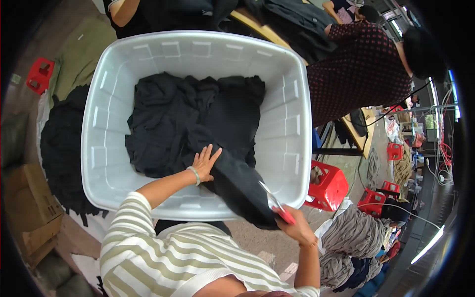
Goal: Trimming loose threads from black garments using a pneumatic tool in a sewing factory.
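Observation:
A pile of black garments (166, 119) fills the middle of a large white plastic tub (198, 214). One black garment piece (237, 183), perhaps a sleeve or leg, stretches from the pile over the tub's near right rim. My left hand (204, 163) rests on the cloth with its fingers spread, a pale bangle at the wrist. By that near right rim, my right hand (296, 226) is closed around the red handles of a pair of scissors (284, 214). Their metal blades point up and left, against the edge of the black piece. Whether the right fingers also hold cloth is hidden.
Dark cloth (64, 148) is heaped left of the tub, near a cardboard box (32, 208). A red stool (329, 185) stands close on the right, with grey bundles (351, 232) beyond it. A co-worker in a dotted top (366, 69) bends at a table at the far right.

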A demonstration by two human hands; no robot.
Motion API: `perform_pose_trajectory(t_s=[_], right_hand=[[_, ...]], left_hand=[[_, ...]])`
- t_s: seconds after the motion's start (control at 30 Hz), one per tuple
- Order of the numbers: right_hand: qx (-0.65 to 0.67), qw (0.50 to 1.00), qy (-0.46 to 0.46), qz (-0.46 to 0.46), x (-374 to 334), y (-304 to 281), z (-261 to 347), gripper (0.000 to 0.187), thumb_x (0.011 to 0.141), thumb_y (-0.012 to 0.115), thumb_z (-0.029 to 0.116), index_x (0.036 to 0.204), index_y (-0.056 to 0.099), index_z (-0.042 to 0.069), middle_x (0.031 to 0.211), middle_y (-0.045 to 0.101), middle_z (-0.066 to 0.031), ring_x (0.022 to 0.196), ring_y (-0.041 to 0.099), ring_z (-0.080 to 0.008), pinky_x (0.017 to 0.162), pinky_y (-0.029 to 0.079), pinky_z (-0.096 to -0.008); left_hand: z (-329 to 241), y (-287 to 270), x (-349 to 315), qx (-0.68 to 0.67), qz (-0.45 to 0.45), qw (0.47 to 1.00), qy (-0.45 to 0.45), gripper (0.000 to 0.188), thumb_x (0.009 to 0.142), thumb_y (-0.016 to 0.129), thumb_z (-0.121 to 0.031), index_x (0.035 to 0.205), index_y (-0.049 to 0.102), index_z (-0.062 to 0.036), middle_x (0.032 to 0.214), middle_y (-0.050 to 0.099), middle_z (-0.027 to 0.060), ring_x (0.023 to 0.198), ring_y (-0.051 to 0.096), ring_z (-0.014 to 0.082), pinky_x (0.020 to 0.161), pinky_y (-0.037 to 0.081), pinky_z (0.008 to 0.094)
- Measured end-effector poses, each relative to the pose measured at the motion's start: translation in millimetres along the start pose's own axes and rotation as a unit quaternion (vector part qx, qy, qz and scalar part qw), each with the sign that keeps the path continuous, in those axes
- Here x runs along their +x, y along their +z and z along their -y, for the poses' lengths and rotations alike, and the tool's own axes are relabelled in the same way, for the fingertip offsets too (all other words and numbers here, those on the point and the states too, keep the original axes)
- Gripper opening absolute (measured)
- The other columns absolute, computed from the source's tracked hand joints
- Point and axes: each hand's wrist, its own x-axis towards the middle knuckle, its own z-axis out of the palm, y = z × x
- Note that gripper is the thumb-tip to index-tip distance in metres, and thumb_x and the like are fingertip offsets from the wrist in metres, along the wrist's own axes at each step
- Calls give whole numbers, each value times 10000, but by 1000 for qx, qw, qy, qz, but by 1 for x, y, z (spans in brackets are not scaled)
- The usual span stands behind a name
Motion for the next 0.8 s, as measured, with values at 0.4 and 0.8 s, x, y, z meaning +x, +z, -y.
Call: perform_pose_trajectory(t_s=[0.4,0.8], right_hand=[[118,954,59,-269,5,-28,50,541,676,830,58,1138,550,17,967,602,-28,779,520,-89,760,454,-246],[79,944,-289,-142,98,32,128,346,707,714,11,1033,598,-5,932,642,-62,860,590,-124,782,473,-261]], left_hand=[[-72,-151,-21,-642,198,698,249,289,933,551,-98,1194,552,27,1122,602,124,979,617,250,761,594,423],[-107,-237,-131,-470,-33,715,517,305,822,680,8,1112,589,37,1067,634,105,1000,595,184,905,431,294]])
